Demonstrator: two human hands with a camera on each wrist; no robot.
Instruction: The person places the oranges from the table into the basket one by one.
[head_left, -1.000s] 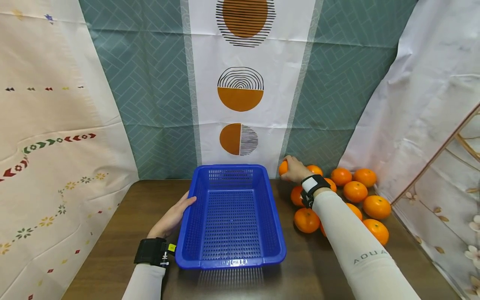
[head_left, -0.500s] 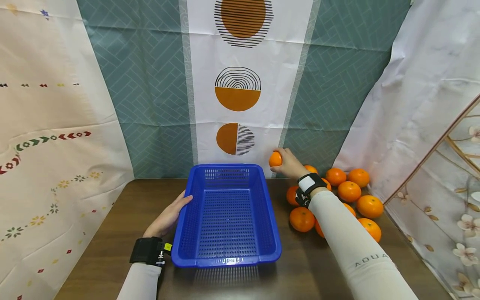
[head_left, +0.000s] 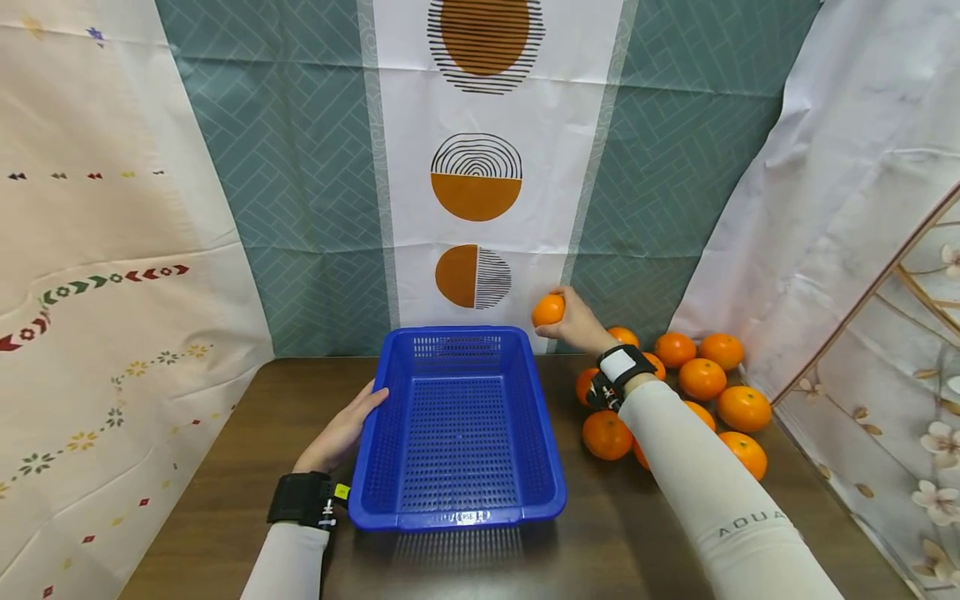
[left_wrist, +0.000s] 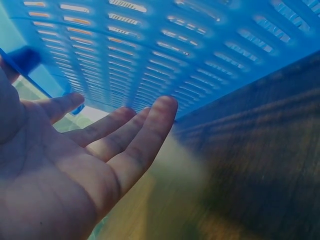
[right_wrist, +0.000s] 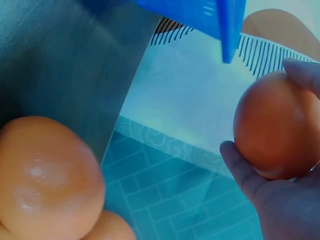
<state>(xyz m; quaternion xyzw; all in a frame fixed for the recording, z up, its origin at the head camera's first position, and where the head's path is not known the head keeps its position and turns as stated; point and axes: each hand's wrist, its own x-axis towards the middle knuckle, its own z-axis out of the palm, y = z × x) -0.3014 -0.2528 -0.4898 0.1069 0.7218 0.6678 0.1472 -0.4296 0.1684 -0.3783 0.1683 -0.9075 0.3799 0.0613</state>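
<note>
Barely begun, judging by the blue perforated basket [head_left: 457, 429] — nothing inside, mesh floor bare from wall to wall. One orange [head_left: 548, 310] lifted clear of the table [head_left: 225, 467], pinched between thumb and curled fingers of the right hand [head_left: 579, 325], held in the air just beyond the basket's far right corner and not yet over the rim. Same grip plain in the right wrist view: orange [right_wrist: 272, 125] cupped in the fingers [right_wrist: 242, 170], basket corner [right_wrist: 227, 25] just above it, more fruit [right_wrist: 47, 175] lying below.

Left hand [head_left: 341, 433] flat against the basket's left wall, fingers straight and relaxed, steadying rather than gripping; in the left wrist view, palm [left_wrist: 65, 170] open, fingertips at or just beside the blue wall [left_wrist: 165, 55] — contact itself hard to confirm from that angle.

Remaining: the whole pile of oranges [head_left: 705, 392] near the table's far right corner, close to the draped white cloth [head_left: 825, 208], roughly ten in view, some hidden behind the right sleeve [head_left: 712, 500]. So, by this reading: first fruit in hand, none delivered, nearly everything left to do.
</note>
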